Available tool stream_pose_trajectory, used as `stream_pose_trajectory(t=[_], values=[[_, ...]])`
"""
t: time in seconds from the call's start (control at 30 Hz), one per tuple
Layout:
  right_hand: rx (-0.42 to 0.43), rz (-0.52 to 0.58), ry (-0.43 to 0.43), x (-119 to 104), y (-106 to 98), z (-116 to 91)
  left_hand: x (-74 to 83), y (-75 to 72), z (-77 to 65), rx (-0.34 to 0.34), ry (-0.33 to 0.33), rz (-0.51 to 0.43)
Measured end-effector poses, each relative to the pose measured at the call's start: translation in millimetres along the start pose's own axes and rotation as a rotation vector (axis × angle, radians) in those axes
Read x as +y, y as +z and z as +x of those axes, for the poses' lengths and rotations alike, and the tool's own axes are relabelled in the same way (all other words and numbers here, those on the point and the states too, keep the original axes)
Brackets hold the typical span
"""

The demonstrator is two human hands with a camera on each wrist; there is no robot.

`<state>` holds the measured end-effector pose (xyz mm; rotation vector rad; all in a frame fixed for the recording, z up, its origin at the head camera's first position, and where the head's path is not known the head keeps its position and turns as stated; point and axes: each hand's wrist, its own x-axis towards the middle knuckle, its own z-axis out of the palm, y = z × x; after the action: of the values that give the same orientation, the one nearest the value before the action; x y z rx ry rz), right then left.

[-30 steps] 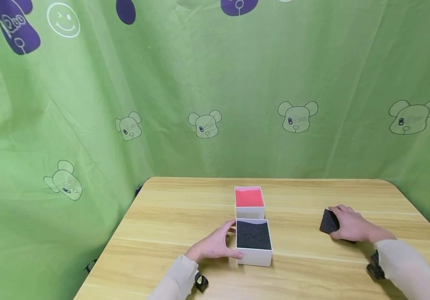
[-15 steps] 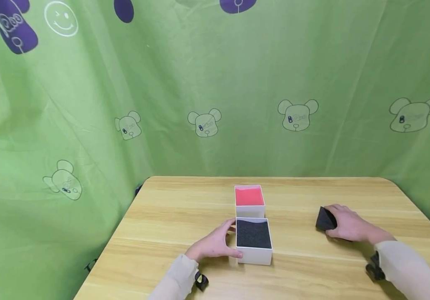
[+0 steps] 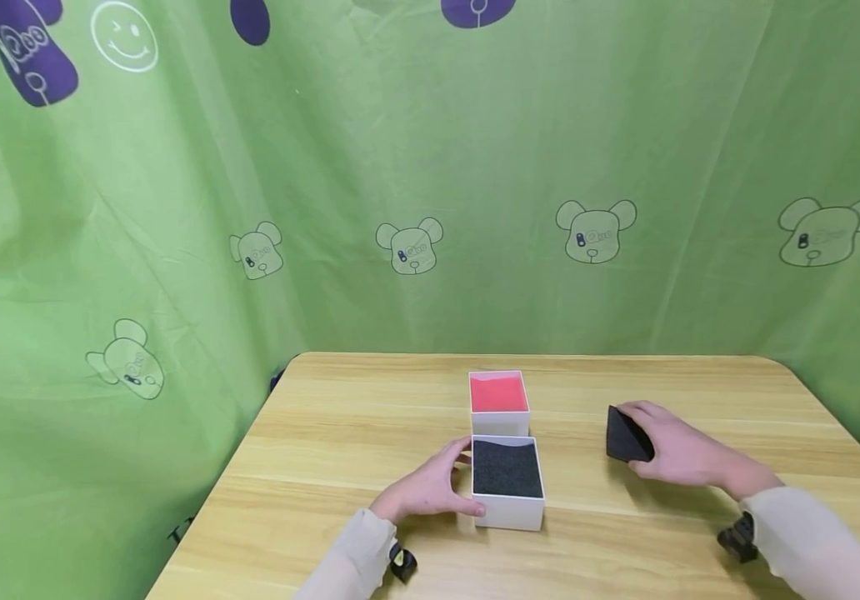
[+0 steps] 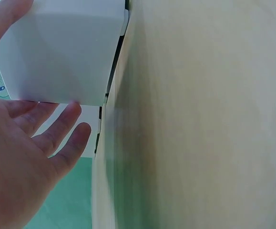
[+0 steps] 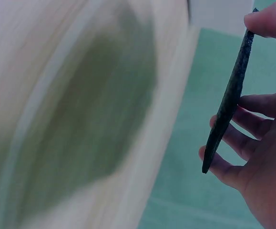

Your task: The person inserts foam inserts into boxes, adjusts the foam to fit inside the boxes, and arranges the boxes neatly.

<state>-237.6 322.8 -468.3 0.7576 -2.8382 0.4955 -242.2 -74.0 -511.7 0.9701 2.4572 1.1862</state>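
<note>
A white open-topped box [image 3: 507, 513] stands on the table, a dark grey, soft-looking lining [image 3: 507, 469] filling its inside. My left hand [image 3: 430, 487] holds this box at its left side, thumb at the front face and fingers at the back, as the left wrist view shows too. Off to the right, my right hand [image 3: 681, 446] grips a thin black pad [image 3: 625, 437] by its edges, tilted and raised above the table. Seen edge-on in the right wrist view, the pad [image 5: 227, 100] is slim and rough-textured between thumb and fingers.
Directly behind the grey-lined box sits a second white box [image 3: 501, 423] with a red lining. Both are on a wooden table [image 3: 355, 400] with rounded back corners. A green curtain [image 3: 505, 317] hangs behind and to the sides.
My right hand has moved left and lifted the black pad off the table, tilting it steeper. The left hand and both boxes stay where they were.
</note>
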Motion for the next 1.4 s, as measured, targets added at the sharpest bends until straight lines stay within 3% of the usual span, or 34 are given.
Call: stream_pose_trajectory(t=[0.4,0.87,1.4], values=[[0.041,-0.038,-0.141,-52.9,-14.3,12.5,1.2,-0.1,0.4,0.001,0.004,-0.005],[0.054,-0.067,-0.26,-91.7,-8.9,29.0,0.9,-0.2,0.4,-0.002,-0.005,-0.015],[-0.04,-0.046,-0.282,-128.3,2.3,46.6,0.9,-1.3,0.8,-0.01,0.027,-0.032]])
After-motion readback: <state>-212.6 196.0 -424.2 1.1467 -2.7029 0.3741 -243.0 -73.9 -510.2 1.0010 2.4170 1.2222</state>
